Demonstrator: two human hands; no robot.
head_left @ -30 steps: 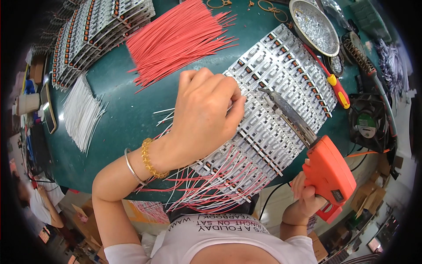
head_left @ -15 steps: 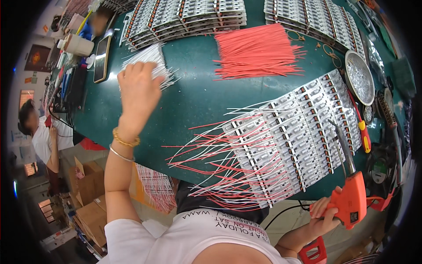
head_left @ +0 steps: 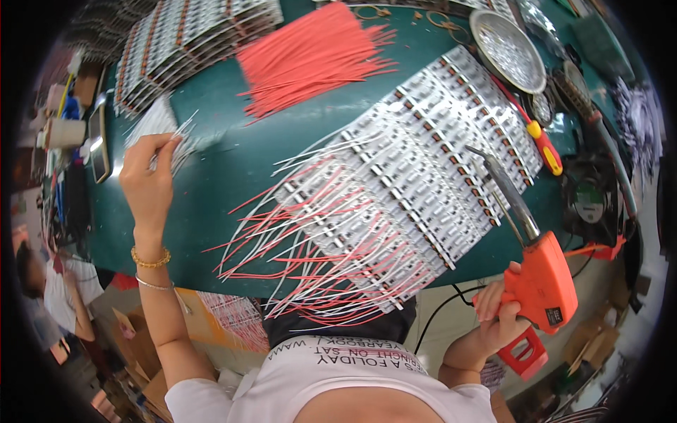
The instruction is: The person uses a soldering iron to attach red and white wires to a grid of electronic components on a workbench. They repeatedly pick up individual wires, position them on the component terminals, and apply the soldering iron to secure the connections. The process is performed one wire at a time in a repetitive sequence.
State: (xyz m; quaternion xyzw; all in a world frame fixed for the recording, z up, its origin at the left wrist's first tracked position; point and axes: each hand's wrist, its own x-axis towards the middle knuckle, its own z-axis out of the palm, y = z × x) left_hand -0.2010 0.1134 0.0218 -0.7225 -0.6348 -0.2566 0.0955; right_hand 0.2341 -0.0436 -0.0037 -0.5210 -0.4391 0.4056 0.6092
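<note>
My left hand (head_left: 147, 185) is at the left of the table, thumb and forefinger pinched together on a white wire that sticks out past the fingertips. Right behind it lies a pile of short white wires (head_left: 155, 118), partly hidden by the fingers. My right hand (head_left: 498, 310) is wrapped round the handle of a red soldering gun (head_left: 541, 278). Its metal tip points up and left over a panel of small circuit boards (head_left: 430, 158). Red and white wires (head_left: 303, 243) fan out from the panel's left side and overhang the table's near edge.
A thick bundle of red wires (head_left: 310, 60) lies at the back centre, beside stacked board panels (head_left: 187, 42). On the right are a metal dish (head_left: 508, 51), a red-and-yellow screwdriver (head_left: 544, 148) and a black fan-like device (head_left: 591, 201). A phone (head_left: 99, 144) rests far left. Another person (head_left: 67, 289) sits beyond.
The view has swung to the right. My left fingers have closed from a looser curl into a pinch on a white wire. My right hand still holds the soldering gun.
</note>
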